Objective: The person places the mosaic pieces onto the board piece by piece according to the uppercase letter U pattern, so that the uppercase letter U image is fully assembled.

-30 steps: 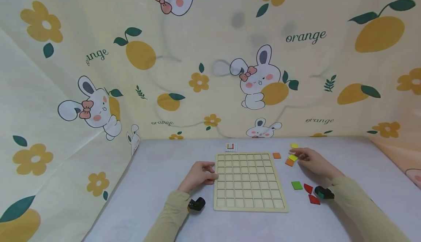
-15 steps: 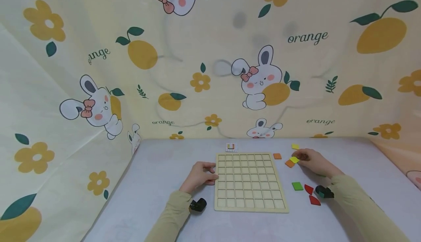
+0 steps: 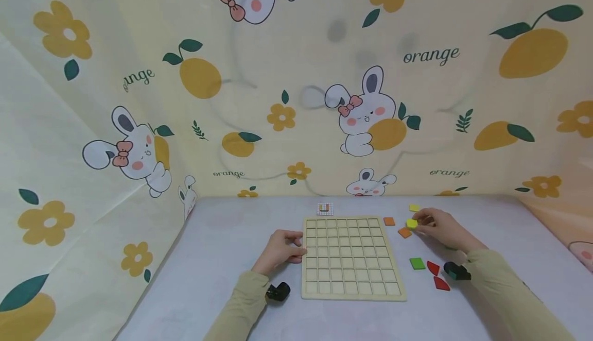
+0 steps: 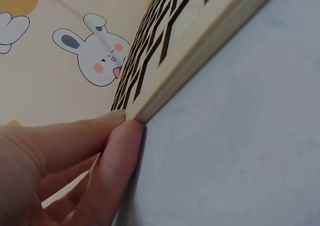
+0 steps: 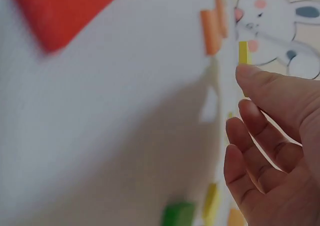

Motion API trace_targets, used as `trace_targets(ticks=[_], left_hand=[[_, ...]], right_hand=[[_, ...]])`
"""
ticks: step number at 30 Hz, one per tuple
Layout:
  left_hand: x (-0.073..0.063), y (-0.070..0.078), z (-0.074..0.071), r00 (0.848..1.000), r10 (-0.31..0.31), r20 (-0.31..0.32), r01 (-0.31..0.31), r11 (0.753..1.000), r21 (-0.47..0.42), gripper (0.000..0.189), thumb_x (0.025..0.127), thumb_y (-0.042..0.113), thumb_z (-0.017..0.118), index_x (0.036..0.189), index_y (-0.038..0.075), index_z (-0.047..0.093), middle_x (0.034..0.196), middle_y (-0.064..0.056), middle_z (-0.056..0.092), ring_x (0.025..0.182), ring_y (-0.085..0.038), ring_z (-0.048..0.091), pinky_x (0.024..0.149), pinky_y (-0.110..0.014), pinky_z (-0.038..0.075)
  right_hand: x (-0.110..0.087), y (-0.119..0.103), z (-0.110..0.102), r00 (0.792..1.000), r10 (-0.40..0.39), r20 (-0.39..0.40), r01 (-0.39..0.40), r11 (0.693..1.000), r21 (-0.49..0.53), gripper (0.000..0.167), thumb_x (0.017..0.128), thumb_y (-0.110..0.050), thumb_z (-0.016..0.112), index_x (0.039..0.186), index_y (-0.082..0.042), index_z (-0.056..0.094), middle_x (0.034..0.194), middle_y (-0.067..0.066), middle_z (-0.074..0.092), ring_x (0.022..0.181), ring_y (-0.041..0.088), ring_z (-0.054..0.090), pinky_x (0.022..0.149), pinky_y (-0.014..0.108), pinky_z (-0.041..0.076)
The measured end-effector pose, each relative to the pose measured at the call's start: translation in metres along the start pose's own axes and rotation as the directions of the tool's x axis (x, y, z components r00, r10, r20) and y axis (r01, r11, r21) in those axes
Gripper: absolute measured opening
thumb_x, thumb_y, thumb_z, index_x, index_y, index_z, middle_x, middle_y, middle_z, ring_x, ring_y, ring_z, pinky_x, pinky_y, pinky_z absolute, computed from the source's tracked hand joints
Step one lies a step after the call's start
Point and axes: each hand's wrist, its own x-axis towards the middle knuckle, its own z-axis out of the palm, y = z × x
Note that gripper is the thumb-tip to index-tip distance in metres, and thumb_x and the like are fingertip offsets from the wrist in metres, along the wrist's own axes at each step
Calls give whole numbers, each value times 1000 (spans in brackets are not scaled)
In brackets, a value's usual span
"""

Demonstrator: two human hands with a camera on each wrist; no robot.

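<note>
A pale wooden grid board (image 3: 298, 292) with square cells lies in the middle of the table. At its left edge, my left hand (image 3: 279, 251) pinches the rim; the left wrist view shows thumb and fingertip (image 4: 131, 136) together at the board's edge. My right hand (image 3: 440, 227) holds a small yellow tile (image 3: 412, 224) between thumb and finger, raised off the table right of the board. In the right wrist view the held tile (image 5: 243, 53) appears edge-on above the thumb tip. Just below it lies an orange tile (image 3: 404, 233).
Another orange tile (image 3: 389, 221) lies beside the board's far right corner, and a second yellow tile (image 3: 414, 207) is behind my right hand. A green tile (image 3: 417, 263) and two red pieces (image 3: 441, 283) are nearer. A small patterned card (image 3: 325, 208) sits behind the board.
The yellow tile has come up off the orange tile it overlapped and tilted in my right hand's fingers. The orange tile now shows whole. My left hand stays at the board.
</note>
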Motion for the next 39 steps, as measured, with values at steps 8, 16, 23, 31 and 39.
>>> trace_targets(ticks=[8, 16, 23, 31, 39], left_hand=[[-3, 1, -2, 1000, -3, -16, 4, 1000, 10, 52, 76, -7, 75, 125, -5, 59, 87, -10, 60, 60, -15, 66, 58, -30, 60], [-2, 0, -2, 999, -31, -14, 31, 999, -20, 52, 76, -7, 76, 125, -4, 59, 89, -10, 61, 60, -15, 66, 59, -30, 60], [-3, 1, -2, 999, -36, -17, 36, 999, -15, 52, 76, -6, 76, 125, -3, 60, 89, -10, 61, 60, -15, 65, 59, -30, 60], [-3, 0, -2, 999, -26, -20, 26, 1000, -4, 52, 75, -6, 77, 124, -4, 60, 89, -10, 61, 61, -15, 65, 58, -29, 60], [0, -2, -3, 998, -48, -31, 47, 999, -5, 51, 75, -4, 78, 124, 1, 62, 89, -8, 61, 62, -14, 65, 59, -29, 60]], right_hand=[[12, -43, 0, 995, -103, 4, 103, 992, 76, 29, 89, -12, 69, 114, -1, 61, 108, 11, 62, 99, 30, 58, 79, 37, 54], [32, -87, 13, 976, -217, 14, 213, 966, 143, 28, 89, -13, 70, 113, -1, 62, 109, 9, 63, 98, 25, 60, 86, 40, 52], [47, -113, 33, 953, -304, 19, 293, 933, 207, 27, 90, -12, 67, 114, 0, 62, 110, 13, 62, 96, 24, 60, 81, 34, 54], [59, -131, 67, 940, -336, 54, 311, 913, 265, 22, 90, -10, 68, 110, -2, 63, 106, 9, 62, 93, 24, 60, 79, 35, 53], [63, -139, 105, 940, -327, 96, 294, 922, 253, 18, 88, -9, 70, 104, -1, 65, 97, 7, 63, 84, 19, 59, 71, 31, 53]])
